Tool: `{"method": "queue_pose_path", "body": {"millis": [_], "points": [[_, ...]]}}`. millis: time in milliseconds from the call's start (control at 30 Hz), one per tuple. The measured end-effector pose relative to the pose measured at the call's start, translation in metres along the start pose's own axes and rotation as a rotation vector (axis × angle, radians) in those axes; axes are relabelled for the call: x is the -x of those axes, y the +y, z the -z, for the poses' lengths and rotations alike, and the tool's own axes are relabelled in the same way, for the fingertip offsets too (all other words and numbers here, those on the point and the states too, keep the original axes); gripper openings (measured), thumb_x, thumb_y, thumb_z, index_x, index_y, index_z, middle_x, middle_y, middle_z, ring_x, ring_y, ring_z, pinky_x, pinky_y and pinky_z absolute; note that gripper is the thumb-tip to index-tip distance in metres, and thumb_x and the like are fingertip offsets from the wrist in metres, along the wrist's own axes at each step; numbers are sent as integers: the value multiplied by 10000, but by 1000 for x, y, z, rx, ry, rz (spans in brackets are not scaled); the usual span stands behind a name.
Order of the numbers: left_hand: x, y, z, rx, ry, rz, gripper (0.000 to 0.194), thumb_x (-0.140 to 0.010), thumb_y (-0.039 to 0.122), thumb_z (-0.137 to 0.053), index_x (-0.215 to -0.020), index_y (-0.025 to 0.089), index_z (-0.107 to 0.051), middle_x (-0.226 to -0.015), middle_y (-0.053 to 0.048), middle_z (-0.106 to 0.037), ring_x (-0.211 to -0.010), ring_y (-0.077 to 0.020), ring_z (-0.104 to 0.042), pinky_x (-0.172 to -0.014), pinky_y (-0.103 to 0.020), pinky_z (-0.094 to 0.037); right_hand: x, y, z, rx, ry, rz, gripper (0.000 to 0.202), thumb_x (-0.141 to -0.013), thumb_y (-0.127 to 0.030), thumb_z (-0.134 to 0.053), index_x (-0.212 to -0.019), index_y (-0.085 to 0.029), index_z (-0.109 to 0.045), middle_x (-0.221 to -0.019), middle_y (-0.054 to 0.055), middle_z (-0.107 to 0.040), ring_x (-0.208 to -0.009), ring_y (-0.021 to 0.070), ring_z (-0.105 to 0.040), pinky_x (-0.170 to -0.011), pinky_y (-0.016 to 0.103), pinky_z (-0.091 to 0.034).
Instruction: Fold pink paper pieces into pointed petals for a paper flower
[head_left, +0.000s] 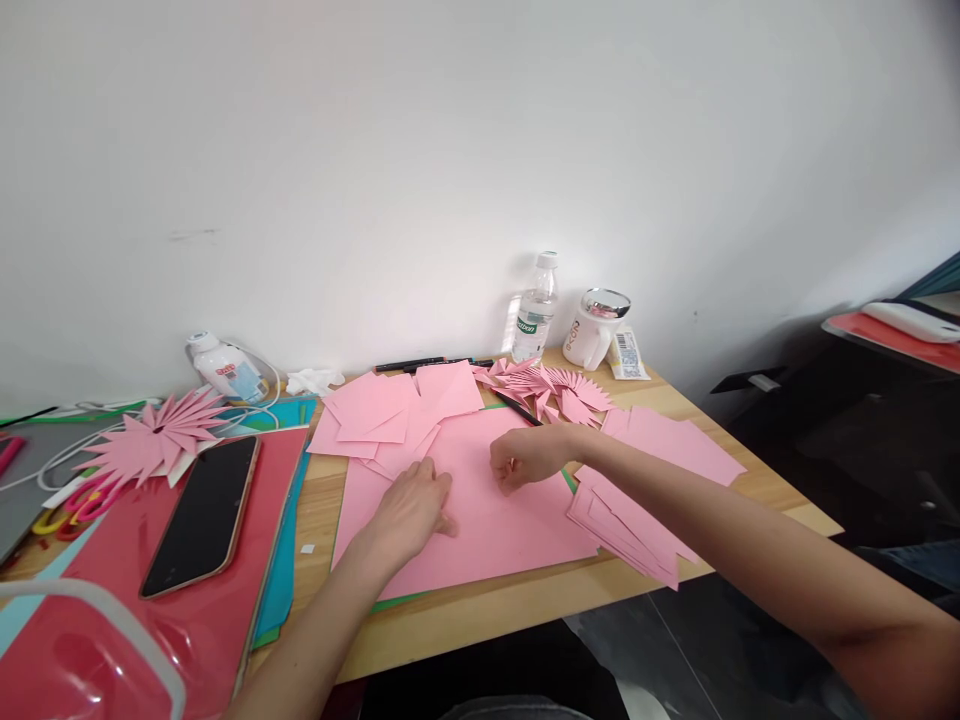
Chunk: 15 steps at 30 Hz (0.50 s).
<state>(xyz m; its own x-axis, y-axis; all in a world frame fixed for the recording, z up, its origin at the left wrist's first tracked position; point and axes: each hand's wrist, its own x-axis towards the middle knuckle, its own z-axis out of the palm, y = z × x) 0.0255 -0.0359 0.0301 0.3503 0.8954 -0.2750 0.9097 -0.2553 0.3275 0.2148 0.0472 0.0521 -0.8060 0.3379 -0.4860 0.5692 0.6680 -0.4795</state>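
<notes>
A large pink sheet of paper [480, 540] lies in front of me on the wooden table, with green paper edging out from under it. My left hand [416, 508] rests on the sheet's left half, palm down, thumb stretched out to the side. Over the right half is my right hand [531, 455], its fingers curled together; whatever they may hold is hidden. Behind that hand lies a black pen [517, 407]. Smaller pink squares [371, 415] overlap the sheet's far left corner. More cut pink paper pieces [667, 445] spread to the right, partly beneath my right forearm.
Folded pink paper pieces [574, 390] sit at the back, near a water bottle [536, 310] and a white mug [592, 335]. At left are a phone [206, 515], scissors [86, 500], a pink folded pinwheel shape [157, 435] and a white bottle [225, 368]. A wall stands behind.
</notes>
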Motion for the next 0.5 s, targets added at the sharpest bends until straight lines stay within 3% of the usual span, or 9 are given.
{"method": "queue_pose_path", "body": {"millis": [133, 333, 500], "points": [[2, 2, 1, 21, -7, 12, 167, -698, 202, -552, -641, 199, -395, -792, -35, -446, -789, -215, -457, -632, -298, -335, -10, -12, -12, 91, 80, -60, 186, -720, -118, -514, -787, -169, -680, -783, 30, -661, -701, 147, -556, -590, 224, -360], [4, 3, 5, 84, -34, 28, 126, -692, 195, -514, -674, 197, -389, -819, -33, -442, -803, -205, -442, -656, -303, -346, -6, -7, -21, 84, -5, -153, 149, -659, -150, -573, -734, -161, -701, -725, 53, -681, -677, 178, -581, -536, 231, -348], [7, -6, 9, 242, -80, 0, 136, -637, 140, -512, -726, 198, -426, -863, -16, -426, -780, -179, -437, -619, -278, -357, 1, 0, -20, 60, 1, -159, 144, -668, -181, -560, -722, -150, -690, -716, 62, -670, -678, 188, -570, -510, 239, -329]]}}
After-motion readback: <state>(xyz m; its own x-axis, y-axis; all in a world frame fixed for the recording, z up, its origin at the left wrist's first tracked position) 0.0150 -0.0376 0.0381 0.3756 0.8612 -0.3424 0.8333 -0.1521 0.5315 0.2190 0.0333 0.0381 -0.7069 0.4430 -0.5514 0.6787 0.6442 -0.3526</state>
